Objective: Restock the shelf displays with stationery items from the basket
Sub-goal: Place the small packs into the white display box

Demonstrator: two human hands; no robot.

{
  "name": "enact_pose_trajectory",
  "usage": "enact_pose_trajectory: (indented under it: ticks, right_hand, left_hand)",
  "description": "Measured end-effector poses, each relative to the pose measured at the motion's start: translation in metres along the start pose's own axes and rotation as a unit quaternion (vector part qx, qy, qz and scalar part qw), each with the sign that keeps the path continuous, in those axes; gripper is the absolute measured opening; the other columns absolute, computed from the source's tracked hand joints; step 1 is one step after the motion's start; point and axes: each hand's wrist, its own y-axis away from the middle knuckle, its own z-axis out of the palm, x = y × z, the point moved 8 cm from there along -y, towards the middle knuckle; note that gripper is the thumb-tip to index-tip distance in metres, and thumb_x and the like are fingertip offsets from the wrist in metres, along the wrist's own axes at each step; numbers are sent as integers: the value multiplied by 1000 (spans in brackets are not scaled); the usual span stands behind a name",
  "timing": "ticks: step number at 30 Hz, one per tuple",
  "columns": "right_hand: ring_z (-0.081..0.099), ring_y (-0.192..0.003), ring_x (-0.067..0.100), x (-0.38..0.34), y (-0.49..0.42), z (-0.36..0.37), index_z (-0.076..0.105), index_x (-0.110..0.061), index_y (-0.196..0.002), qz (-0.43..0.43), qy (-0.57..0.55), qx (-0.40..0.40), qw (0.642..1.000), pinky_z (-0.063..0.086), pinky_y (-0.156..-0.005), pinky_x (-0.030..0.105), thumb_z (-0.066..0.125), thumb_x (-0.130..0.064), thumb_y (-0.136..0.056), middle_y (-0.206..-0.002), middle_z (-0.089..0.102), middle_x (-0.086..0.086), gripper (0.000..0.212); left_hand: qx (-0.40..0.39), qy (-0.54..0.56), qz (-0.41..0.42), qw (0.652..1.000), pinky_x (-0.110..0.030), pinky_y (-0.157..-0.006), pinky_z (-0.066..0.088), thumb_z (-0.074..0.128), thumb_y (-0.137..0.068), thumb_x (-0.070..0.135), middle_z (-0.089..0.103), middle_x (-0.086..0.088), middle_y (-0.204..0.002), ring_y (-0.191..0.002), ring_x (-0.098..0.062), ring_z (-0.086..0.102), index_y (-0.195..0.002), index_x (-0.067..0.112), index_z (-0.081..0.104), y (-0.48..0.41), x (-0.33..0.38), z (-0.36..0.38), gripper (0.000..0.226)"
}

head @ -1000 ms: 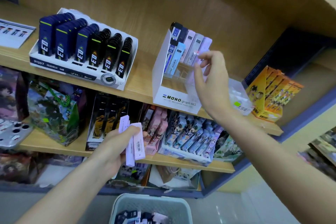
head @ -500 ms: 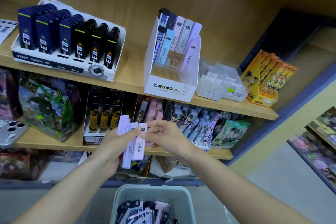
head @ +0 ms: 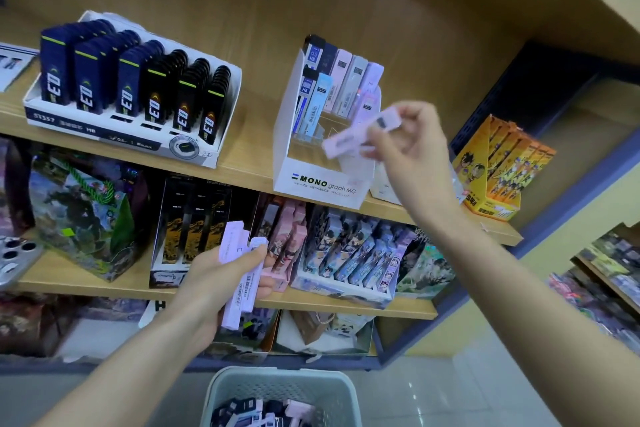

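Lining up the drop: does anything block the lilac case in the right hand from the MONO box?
Nothing visible does: the right hand holds the lilac case at the open front of the MONO box.

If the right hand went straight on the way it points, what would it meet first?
Probably the MONO box, at its lilac column; the right hand holds a lilac case close before it, though depth is unclear.

Right hand (head: 412, 146) raised, fingers pinching a lilac case (head: 360, 133), left hand (head: 218, 277) lower — fingers curled round more cases (head: 239, 291)
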Motion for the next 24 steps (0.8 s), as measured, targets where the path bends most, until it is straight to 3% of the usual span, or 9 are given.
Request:
enact_pose_trajectory:
  ticks: [4, 7, 12, 17, 20, 24]
  right_hand:
    - [63, -84, 21, 0, -52, -15, 40, -15, -98, -63, 52, 128, 988, 54, -77, 43, 53, -8, -92, -87, 56, -5, 17]
    - [59, -78, 14, 1, -82, -6, 38, -15, -99, -78, 71, 141, 984, 53, -76, 34, 52, -6, -93, -86, 53, -9, 18]
    - [52, -74, 6, 2, -110, 13, 42, -16, -102, -89, 121, 96, 984, 47, -69, 16, 53, -4, -93, -90, 51, -10, 18]
    - [56, -77, 8, 5, -128, 18, 55, -10, -111, -89, 198, 36, 975, 49, -71, 15, 56, -5, -91, -100, 58, -2, 21]
    - [55, -80, 6, 3, -133, 18, 61, -11, -111, -110, 247, 25, 962, 44, -71, 7, 58, -8, -91, -97, 60, -4, 21]
    - [59, -81, 12, 4, -141, 17, 64, -12, -107, -93, 226, 19, 969, 46, -67, 9, 57, -8, -92, -93, 62, 3, 17]
  left_hand:
    - [15, 6, 13, 1000, -38, -73, 56, 64, -89, 17, 72, -16, -88, -79, -29, 70, -101, 7, 65, -1, 3, -3, 16]
    - [14, 12, 9, 1000, -33, -63, 53, 64, -89, 16, 72, -13, -84, -75, -25, 70, -98, 12, 64, -1, 6, -4, 10]
    - [-3, 31, 4, 1000, -25, -52, 52, 67, -87, 17, 72, -10, -87, -76, -20, 70, -103, 11, 64, 0, 12, -3, 17]
    - [-11, 35, 3, 999, -21, -47, 53, 69, -84, 17, 74, -10, -82, -68, -16, 71, -103, 8, 67, -2, 12, -5, 21]
    - [-12, 34, 5, 999, -20, -44, 52, 69, -84, 17, 74, -10, -81, -65, -16, 71, -104, 7, 67, -2, 13, -5, 22]
    - [-15, 43, 6, 999, -18, -39, 47, 67, -86, 15, 73, -7, -72, -52, -11, 68, -100, 5, 67, -3, 14, -3, 17]
